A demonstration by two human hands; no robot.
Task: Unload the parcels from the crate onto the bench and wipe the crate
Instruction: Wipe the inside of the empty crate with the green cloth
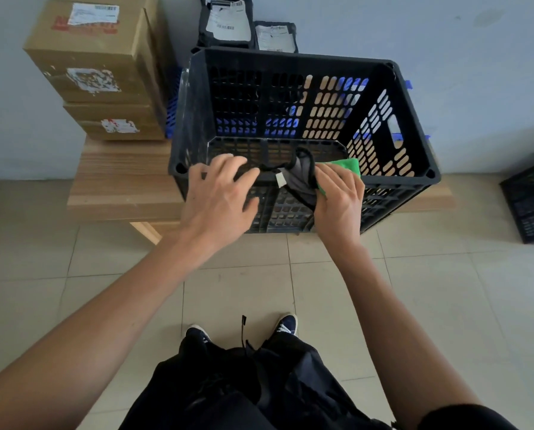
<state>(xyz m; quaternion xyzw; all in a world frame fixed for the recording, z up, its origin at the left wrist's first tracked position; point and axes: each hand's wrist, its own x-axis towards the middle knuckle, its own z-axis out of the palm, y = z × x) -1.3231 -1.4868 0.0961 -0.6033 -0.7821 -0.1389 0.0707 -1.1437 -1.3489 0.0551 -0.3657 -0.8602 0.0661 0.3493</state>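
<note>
The crate is seen on the worktop, with no parcels inside. Its near rim is touched by the left hand, fingers spread and loose. A green-and-grey cloth is gripped on that rim by the right hand. Two boxes are stacked at left; two bags are partly hidden behind the crate.

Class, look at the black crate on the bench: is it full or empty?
Empty: through the crate only its slotted walls and floor show.
</note>
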